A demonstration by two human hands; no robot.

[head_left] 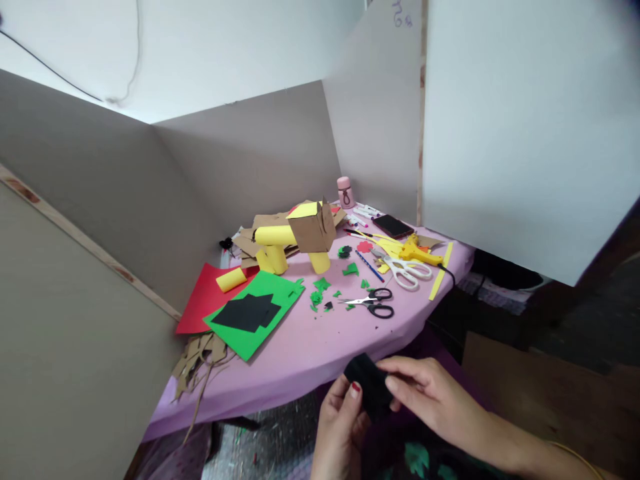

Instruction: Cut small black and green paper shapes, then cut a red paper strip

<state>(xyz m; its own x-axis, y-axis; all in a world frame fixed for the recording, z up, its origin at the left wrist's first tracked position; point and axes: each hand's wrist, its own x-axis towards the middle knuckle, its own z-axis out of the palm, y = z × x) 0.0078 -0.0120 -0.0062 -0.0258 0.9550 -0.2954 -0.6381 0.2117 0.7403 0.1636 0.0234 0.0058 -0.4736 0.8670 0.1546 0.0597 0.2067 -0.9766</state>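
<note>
A small piece of black foam sheet (369, 381), which looks bent or curled, is held in front of the table's near edge. My left hand (341, 417) pinches it from the left, with the thumb lying on its face. From the right, my right hand (425, 390) closes its thumb and fingers on the other edge. Beyond the hands, black-handled scissors (381, 310) lie among green scraps (317, 298). A cardboard box body (314, 230) with yellow paper tubes (273, 235) stands farther back on the table.
A green sheet (250, 350) with a black cut-out (247, 311) overlaps a red sheet (195, 307) at left. White-handled scissors (407, 273), a yellow glue gun (417, 252), a phone (393, 226) and a pink bottle (345, 193) lie or stand at right. Grey panels (250, 147) surround the table.
</note>
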